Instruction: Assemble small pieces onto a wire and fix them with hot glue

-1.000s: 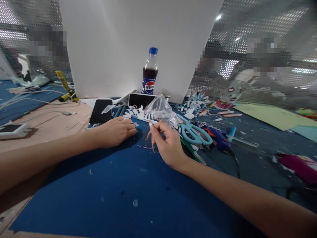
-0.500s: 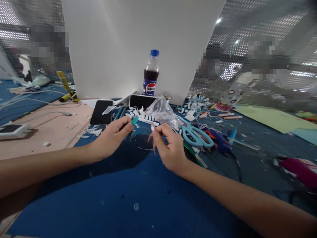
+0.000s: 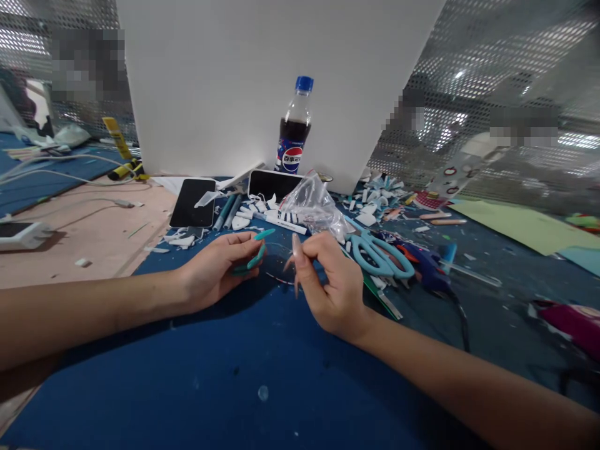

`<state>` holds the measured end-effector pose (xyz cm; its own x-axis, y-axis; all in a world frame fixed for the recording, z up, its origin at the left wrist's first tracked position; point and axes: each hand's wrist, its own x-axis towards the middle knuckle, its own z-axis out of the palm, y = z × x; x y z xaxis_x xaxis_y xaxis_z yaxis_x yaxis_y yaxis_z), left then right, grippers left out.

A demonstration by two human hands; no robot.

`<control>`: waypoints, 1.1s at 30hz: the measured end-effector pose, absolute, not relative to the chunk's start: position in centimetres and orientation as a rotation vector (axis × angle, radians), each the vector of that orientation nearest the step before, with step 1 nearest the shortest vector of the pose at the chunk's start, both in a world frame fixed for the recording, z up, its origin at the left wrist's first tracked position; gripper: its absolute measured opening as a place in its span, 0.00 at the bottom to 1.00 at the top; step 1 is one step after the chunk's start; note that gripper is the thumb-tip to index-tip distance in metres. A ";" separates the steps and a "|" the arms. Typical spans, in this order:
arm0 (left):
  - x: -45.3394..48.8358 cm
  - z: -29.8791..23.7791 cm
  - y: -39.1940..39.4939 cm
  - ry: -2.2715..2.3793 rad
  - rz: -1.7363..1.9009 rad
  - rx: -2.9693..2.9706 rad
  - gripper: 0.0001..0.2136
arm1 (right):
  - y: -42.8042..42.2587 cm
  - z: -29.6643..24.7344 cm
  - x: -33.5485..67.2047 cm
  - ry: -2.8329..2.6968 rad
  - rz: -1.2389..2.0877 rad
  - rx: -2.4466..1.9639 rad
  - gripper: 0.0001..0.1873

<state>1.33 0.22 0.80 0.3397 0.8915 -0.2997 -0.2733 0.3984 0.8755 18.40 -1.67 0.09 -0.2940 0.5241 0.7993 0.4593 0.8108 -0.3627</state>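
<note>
My left hand (image 3: 220, 270) is turned palm up over the blue mat (image 3: 225, 375), fingers curled round a small teal piece (image 3: 257, 253), possibly a curled strip. My right hand (image 3: 328, 281) is closed in a pinch just right of it, the long nails pointing at the left hand; what it pinches is too thin to name. A faint thread-like line runs between the two hands. A crumpled clear plastic bag (image 3: 313, 203) lies just behind my right hand. Light blue scissors (image 3: 375, 253) rest to the right of it.
A Pepsi bottle (image 3: 294, 134) stands before a white board (image 3: 262, 75). Two dark phones (image 3: 193, 201) (image 3: 272, 183), pens and white paper scraps (image 3: 375, 200) lie behind the hands. A blue glue gun (image 3: 429, 265) with its cord lies right. Other people sit behind the mesh screen.
My left hand lifted off the mat, picked up the teal piece and turned palm up. My right hand moved closer to it, still pinched.
</note>
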 end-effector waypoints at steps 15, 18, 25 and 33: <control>1.4 1.0 0.1 0.924 0.849 0.815 0.12 | -1.7 0.0 18.5 -1.948 0.106 -0.758 0.12; 1.4 1.0 0.1 0.908 0.849 0.832 0.13 | -1.7 0.0 18.4 -1.944 0.110 -0.764 0.12; 1.3 0.7 0.2 0.898 0.853 0.930 0.12 | -1.7 0.1 18.4 -1.943 0.101 -0.757 0.12; 1.3 0.9 0.2 0.926 0.849 0.936 0.11 | -1.7 -0.1 18.4 -1.942 0.115 -0.765 0.12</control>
